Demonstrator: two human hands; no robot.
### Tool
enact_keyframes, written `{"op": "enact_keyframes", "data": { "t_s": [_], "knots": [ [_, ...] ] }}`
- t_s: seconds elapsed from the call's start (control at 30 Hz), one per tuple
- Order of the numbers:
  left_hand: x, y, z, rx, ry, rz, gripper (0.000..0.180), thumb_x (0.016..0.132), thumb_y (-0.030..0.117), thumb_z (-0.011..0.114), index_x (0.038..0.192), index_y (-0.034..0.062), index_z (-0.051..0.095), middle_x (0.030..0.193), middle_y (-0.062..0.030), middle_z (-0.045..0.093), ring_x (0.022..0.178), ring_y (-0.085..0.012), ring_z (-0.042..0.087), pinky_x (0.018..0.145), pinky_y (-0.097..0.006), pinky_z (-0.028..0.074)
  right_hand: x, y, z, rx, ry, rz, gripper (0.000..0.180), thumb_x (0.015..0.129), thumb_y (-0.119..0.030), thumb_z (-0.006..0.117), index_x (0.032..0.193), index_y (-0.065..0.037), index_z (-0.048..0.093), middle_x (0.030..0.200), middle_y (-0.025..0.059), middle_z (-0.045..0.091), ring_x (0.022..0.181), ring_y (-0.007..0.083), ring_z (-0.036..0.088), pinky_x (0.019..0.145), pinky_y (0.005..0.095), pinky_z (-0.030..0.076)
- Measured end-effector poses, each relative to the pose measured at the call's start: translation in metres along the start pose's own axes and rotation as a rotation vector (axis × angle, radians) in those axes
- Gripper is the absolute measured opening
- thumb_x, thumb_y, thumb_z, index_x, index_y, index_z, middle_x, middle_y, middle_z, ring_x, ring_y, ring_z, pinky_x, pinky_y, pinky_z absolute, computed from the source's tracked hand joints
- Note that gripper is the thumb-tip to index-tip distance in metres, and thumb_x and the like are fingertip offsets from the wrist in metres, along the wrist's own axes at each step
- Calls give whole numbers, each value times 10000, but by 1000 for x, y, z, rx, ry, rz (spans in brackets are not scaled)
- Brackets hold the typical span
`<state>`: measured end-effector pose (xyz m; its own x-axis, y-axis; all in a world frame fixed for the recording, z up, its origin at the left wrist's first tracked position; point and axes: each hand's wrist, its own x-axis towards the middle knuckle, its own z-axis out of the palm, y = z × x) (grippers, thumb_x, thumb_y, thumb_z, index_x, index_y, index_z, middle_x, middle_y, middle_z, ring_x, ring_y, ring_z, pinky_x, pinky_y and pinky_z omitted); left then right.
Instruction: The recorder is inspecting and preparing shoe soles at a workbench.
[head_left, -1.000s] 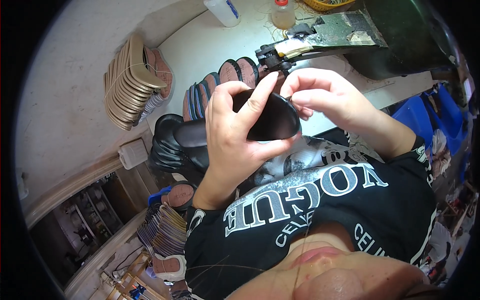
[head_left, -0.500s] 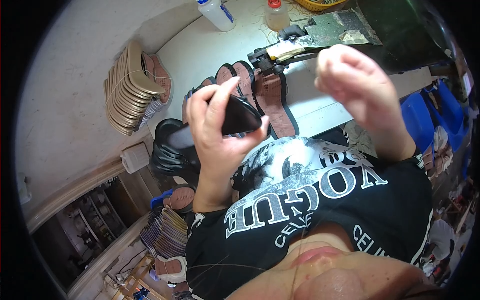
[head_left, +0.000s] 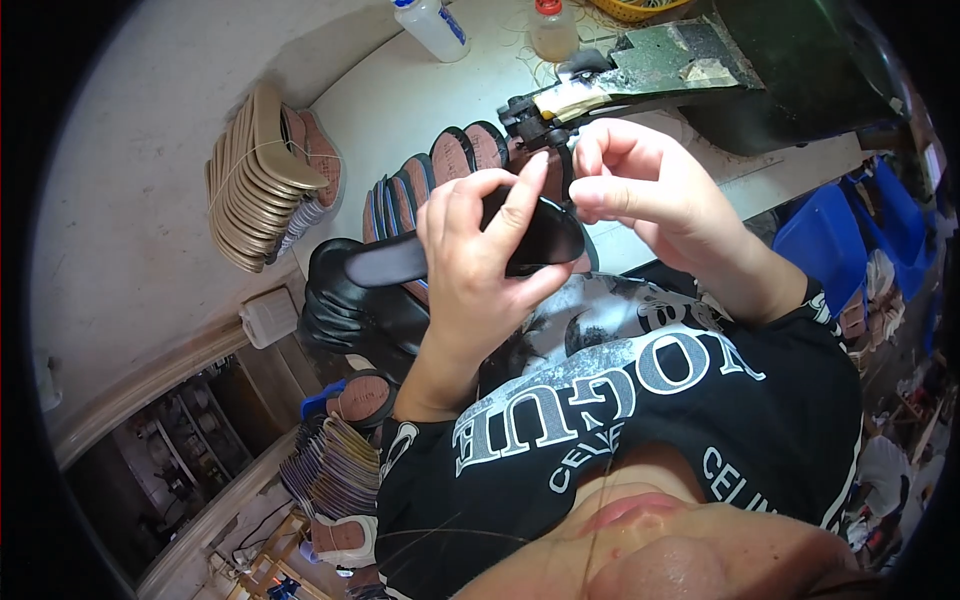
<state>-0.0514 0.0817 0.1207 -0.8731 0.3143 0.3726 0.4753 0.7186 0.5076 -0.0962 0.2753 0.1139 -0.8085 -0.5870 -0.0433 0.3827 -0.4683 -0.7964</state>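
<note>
My left hand (head_left: pixel 475 240) is wrapped round a glossy black shoe piece (head_left: pixel 385 262). One end of it is long and flat, the other a rounded hollow edge; the palm hides its middle. Close to that rounded edge is my right hand (head_left: pixel 645 190), its fingers curled and the thumb drawn in. Whatever is between those fingertips is too small to make out. Behind both hands, a row of pink insoles (head_left: pixel 452 155) with black rims lies on the white table (head_left: pixel 370 90).
A green machine arm (head_left: pixel 665 65) with a black head (head_left: pixel 532 122) reaches over the table. Glossy black pieces (head_left: pixel 345 315) are stacked at the left, near tied gold shoe parts (head_left: pixel 255 185). Two bottles, one white (head_left: pixel 432 30), one red-capped (head_left: pixel 553 35), stand behind. Blue bins (head_left: pixel 830 245) are at right.
My right hand has come down and left to the rounded edge of the shoe piece. My left hand has shifted right with the piece and turned it slightly.
</note>
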Motion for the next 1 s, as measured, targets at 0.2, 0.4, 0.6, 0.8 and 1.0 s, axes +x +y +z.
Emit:
{"op": "enact_keyframes", "data": {
  "t_s": [0.2, 0.4, 0.6, 0.8, 1.0],
  "knots": [
    [-2, -4, 1, 16, 15, -17, 791, 504, 193, 824, 1260, 133, 602, 1054, -56, 524, 968, -261, 489, 891, -402, 365, -3, 6, -2, -57, -20, 223, 198, 847, -140, 696, 975, -39, 584, 863, 8, 614, 787, 79, 591, 721, 232, 501],
    [2, -1, -1, 36, 11, -26, 781, 512, 192, 811, 1265, 162, 603, 1067, -37, 517, 988, -258, 480, 894, -410, 350, -1, 8, -8, -17, -39, 245, 202, 856, -213, 702, 926, -37, 632, 828, 26, 648, 737, 85, 605, 682, 223, 479],
    [3, 0, 1, 22, 42, 5, 797, 490, 182, 812, 1260, 155, 606, 1052, -41, 521, 984, -254, 480, 903, -406, 348, -3, 11, -5, 88, -60, 178, 188, 878, -220, 672, 899, -44, 608, 811, 17, 624, 744, 72, 584, 691, 206, 457],
    [-1, 0, 4, -247, 82, 58, 726, 487, 148, 807, 1186, 91, 618, 1036, -81, 512, 923, -244, 508, 828, -368, 420, -6, 17, -8, 281, -215, 177, 181, 927, -215, 561, 904, -36, 548, 766, -4, 532, 671, 58, 495, 650, 199, 407],
    [-7, -7, -20, -144, 449, -108, 763, 522, 145, 820, 1232, 25, 568, 1049, -81, 489, 925, -194, 491, 840, -314, 421, -10, -17, -26, 147, -20, -146, 98, 857, -114, 540, 833, -19, 541, 728, -5, 491, 691, 83, 439, 647, 222, 359]
  ]
}}
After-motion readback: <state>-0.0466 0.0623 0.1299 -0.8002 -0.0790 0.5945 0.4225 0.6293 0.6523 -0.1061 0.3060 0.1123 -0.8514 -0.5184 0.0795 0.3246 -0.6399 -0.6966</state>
